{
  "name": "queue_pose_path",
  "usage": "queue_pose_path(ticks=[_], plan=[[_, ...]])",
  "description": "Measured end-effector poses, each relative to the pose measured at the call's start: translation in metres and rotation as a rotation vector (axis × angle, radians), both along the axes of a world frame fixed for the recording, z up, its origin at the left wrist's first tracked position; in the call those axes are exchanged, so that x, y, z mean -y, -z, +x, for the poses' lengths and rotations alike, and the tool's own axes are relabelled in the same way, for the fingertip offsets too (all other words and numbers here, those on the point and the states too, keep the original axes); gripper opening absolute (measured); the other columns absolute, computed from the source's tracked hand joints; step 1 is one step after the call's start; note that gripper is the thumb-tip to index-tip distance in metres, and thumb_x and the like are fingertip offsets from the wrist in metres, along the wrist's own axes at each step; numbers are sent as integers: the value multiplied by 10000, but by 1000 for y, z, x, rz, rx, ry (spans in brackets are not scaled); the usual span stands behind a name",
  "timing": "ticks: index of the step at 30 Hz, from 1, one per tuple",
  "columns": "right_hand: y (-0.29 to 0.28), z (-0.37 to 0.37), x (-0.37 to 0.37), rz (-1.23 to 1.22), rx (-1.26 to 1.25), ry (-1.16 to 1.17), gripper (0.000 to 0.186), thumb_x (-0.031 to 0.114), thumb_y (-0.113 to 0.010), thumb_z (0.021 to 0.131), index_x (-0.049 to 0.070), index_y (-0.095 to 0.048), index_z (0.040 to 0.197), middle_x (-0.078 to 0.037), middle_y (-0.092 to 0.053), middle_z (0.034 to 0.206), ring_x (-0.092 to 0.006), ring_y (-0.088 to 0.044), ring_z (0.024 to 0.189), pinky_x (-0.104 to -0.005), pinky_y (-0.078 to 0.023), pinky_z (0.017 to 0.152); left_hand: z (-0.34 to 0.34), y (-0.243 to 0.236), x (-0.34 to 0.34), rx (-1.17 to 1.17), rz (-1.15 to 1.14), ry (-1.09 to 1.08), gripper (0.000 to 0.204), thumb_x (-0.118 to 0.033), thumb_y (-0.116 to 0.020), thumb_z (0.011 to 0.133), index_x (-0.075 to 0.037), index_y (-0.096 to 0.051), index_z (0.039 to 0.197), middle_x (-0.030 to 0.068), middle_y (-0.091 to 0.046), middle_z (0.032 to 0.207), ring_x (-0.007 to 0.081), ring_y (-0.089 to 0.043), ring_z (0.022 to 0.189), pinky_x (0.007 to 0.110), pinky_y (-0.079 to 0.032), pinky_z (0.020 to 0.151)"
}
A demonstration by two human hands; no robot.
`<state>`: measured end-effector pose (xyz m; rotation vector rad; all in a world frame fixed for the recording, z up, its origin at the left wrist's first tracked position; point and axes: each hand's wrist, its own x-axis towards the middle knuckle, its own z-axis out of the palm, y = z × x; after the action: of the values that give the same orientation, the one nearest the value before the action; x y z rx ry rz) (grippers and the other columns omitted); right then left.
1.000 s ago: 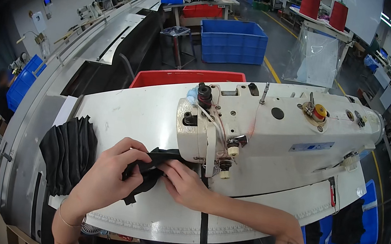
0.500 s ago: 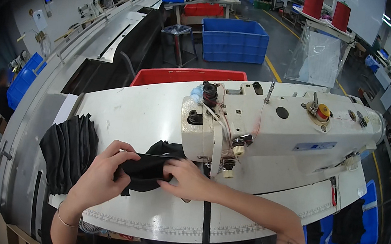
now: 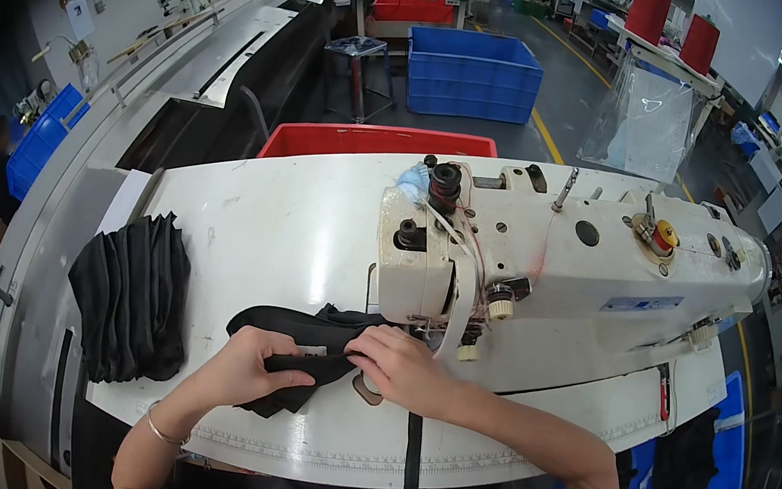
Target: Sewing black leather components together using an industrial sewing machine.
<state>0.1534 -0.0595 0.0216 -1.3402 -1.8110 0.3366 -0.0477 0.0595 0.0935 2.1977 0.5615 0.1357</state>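
A black cloth piece [image 3: 273, 324] lies bent into an open loop on the white sewing table [image 3: 246, 198], just left of the sewing machine's [image 3: 542, 247] needle area. My left hand [image 3: 250, 365] is closed on its near edge, thumb and fingers pinching the fold. My right hand [image 3: 401, 368] pinches the same piece at its right end, close to the presser foot, which is partly hidden. Inside the loop shows a small pale patch, perhaps a label. A pile of black cloth pieces [image 3: 130, 302] rests on the left of the table.
From the table's front edge hangs a narrow black strip [image 3: 413, 450]. A red bin [image 3: 376, 141] stands behind the table, a large blue bin [image 3: 474, 75] beyond it. At right, a blue bin [image 3: 730, 447] holds dark cloth. Small red-handled snippers [image 3: 664, 392] lie at the table's right.
My left hand has come down and nearer, bringing the near edge of the cloth with it. The cloth has spread from a taut fold into an open loop. The view has shifted slightly.
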Motion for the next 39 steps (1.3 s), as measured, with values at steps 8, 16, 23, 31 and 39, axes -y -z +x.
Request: queue_pose_path(ticks=[8, 16, 23, 31, 39], plan=[[6, -10, 4, 117, 330, 120, 263, 5, -591, 746, -41, -570, 1004, -121, -570, 934, -265, -564, 877, -351, -480, 774, 2, -12, 4, -52, 962, 55, 191, -135, -765, 641, -87, -670, 799, -1, -577, 702, 190, -538, 814, 408, -323, 942], [12, -5, 3, 292, 458, 144, 272, 87, -610, 673, -10, -567, 923, -68, -509, 801, -185, -530, 797, -269, -497, 637, -6, -23, 11, -76, 1081, -73, 315, -142, -757, 641, -68, -634, 921, 38, -580, 830, 229, -541, 909, 447, -306, 1021], [5, -5, 12, 189, 487, 147, 281, 43, -610, 716, -65, -569, 973, -141, -583, 927, -271, -594, 891, -352, -509, 827, 36, 33, 37, 181, 920, 25, 312, -103, -736, 653, -18, -585, 913, 85, -542, 845, 258, -552, 844, 398, -433, 836], [-1, 2, 24, 391, 712, 147, 295, 46, -611, 765, -110, -524, 1000, -193, -540, 970, -320, -583, 918, -395, -491, 910, 34, 57, 38, 257, 991, -17, 227, -19, -667, 600, -31, -599, 817, 72, -520, 756, 229, -550, 673, 339, -457, 572], [1, -22, 71, 64, 508, 60, 301, 141, -571, 822, -48, -546, 1056, -225, -515, 1094, -341, -492, 1088, -446, -407, 949, 49, 35, 53, 438, 869, 168, 307, -19, -594, 649, 13, -571, 954, 106, -553, 876, 270, -564, 798, 369, -471, 698]])
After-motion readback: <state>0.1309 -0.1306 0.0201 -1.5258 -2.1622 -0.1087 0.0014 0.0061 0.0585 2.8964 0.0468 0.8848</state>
